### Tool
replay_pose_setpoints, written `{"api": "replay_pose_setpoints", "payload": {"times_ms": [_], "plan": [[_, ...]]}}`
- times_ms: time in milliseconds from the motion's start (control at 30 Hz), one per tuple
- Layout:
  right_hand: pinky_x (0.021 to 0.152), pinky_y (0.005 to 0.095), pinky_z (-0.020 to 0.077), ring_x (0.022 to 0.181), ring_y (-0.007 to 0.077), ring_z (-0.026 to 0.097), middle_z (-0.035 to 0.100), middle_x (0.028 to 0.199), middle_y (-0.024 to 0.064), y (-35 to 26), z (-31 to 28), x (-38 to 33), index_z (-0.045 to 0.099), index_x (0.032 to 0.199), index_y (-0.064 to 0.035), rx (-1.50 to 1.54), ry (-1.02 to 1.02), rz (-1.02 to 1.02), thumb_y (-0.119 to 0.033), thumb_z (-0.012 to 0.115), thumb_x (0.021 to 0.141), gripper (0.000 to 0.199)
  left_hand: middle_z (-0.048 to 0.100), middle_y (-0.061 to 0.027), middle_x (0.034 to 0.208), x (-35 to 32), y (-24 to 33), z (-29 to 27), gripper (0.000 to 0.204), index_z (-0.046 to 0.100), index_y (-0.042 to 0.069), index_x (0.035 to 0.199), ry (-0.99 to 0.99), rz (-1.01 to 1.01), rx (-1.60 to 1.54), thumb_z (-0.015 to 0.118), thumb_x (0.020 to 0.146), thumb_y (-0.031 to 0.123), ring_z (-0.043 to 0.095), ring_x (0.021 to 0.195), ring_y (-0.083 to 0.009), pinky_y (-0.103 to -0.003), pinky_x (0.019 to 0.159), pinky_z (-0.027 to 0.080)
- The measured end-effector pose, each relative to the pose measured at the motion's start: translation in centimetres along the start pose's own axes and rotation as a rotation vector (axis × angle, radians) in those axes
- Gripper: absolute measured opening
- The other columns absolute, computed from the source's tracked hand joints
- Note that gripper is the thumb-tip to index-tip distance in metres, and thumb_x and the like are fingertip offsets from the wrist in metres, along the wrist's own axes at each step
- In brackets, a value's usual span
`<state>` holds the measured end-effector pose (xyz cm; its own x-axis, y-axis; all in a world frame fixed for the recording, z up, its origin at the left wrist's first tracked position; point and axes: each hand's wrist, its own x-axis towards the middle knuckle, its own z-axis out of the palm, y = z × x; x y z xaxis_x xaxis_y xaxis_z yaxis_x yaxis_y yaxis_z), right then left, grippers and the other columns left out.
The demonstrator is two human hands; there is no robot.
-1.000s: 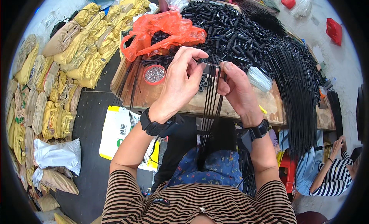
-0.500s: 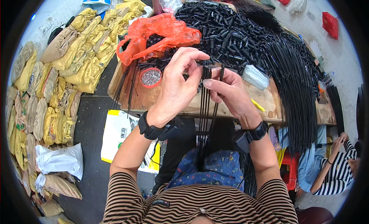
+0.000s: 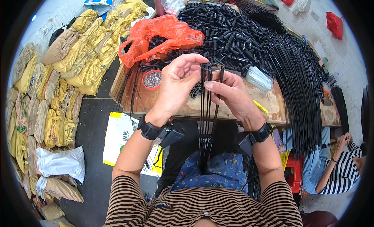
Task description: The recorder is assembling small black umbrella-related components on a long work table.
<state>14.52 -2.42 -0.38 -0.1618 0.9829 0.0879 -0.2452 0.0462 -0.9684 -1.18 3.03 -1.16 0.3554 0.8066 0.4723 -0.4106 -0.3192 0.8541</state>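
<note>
Several thin black rods [image 3: 205, 114] stand upright between my hands, their lower ends against the blue patterned cloth on my lap. My left hand [image 3: 177, 80] pinches the tops of the leftmost rods between thumb and fingers. My right hand [image 3: 231, 94] grips a single black rod [image 3: 221, 77] at its upper end, slightly apart from the others. A small clear piece, too fine to make out, spans the tops between the two hands. Both hands are above the front edge of the wooden table [image 3: 171, 104].
A large heap of short black tubular parts [image 3: 233, 36] covers the table, beside a red plastic bag [image 3: 156, 36]. A red dish of small shiny pieces [image 3: 152, 79], a clear packet [image 3: 259, 79] and a long bundle of black rods [image 3: 300, 106] lie around. A co-worker in stripes [image 3: 341, 172] sits at right.
My left hand has shifted slightly down and left. The rods have spread apart, and the gap between those at my left hand and the single one at my right is wider.
</note>
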Motion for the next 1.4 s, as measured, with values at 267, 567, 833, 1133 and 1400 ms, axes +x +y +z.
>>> {"api": "replay_pose_setpoints", "payload": {"times_ms": [267,567,833,1133,1400], "plan": [[0.065,0.0200,0.0427,0.068,0.0044,0.053,0.062,0.078,-0.0019,0.5,-0.1,0.2,0.065,0.085,-0.0070,-0.026,0.005,-0.050,-0.013,0.069,0.083,0.007,0.066,-0.0067,0.102,-0.1,0.5,-0.5,0.025,0.063,-0.002,0.108,-0.023,0.021,0.007,0.059,0.085,-0.009,0.063,0.091,-0.0100,-0.023,0.084,0.051],[0.064,0.0206,0.0437,0.067,0.0048,0.055,0.063,0.076,-0.0005,0.4,0.4,0.4,0.063,0.085,-0.0066,-0.019,0.010,-0.041,-0.011,0.069,0.084,0.007,0.066,-0.0072,0.104,-0.5,1.6,-1.1,0.023,0.063,-0.001,0.109,-0.052,-0.066,-0.021,0.064,0.085,0.000,0.062,0.092,-0.0098,-0.024,0.083,0.050],[0.062,0.0211,0.0437,0.067,0.0052,0.055,0.064,0.075,0.0008,0.6,0.8,0.5,0.063,0.085,-0.0060,-0.017,-0.019,-0.063,-0.010,0.068,0.085,0.007,0.067,-0.0073,0.100,-0.7,1.2,-1.1,0.022,0.062,-0.001,0.108,-0.074,-0.140,-0.233,0.064,0.086,0.005,0.062,0.092,-0.0108,-0.026,0.082,0.049],[0.065,0.0220,0.0461,0.070,0.0046,0.055,0.060,0.076,-0.0036,-0.6,1.7,-0.4,0.064,0.093,-0.0039,-0.070,-0.025,-0.012,-0.014,0.063,0.091,0.010,0.065,-0.0072,0.101,-1.1,0.7,-1.3,0.023,0.062,0.000,0.109,-0.004,-0.257,-0.387,0.063,0.087,0.008,0.061,0.094,-0.0130,-0.028,0.087,0.047],[0.066,0.0204,0.0471,0.074,0.0026,0.056,0.063,0.083,-0.0034,-0.2,0.3,-0.7,0.067,0.099,-0.0032,-0.139,-0.101,-0.023,-0.013,0.065,0.089,0.014,0.065,-0.0078,0.104,-1.1,0.9,-1.2,0.028,0.060,0.000,0.113,-0.080,-0.312,-0.506,0.063,0.088,0.011,0.061,0.097,-0.0152,-0.031,0.091,0.047]]}}
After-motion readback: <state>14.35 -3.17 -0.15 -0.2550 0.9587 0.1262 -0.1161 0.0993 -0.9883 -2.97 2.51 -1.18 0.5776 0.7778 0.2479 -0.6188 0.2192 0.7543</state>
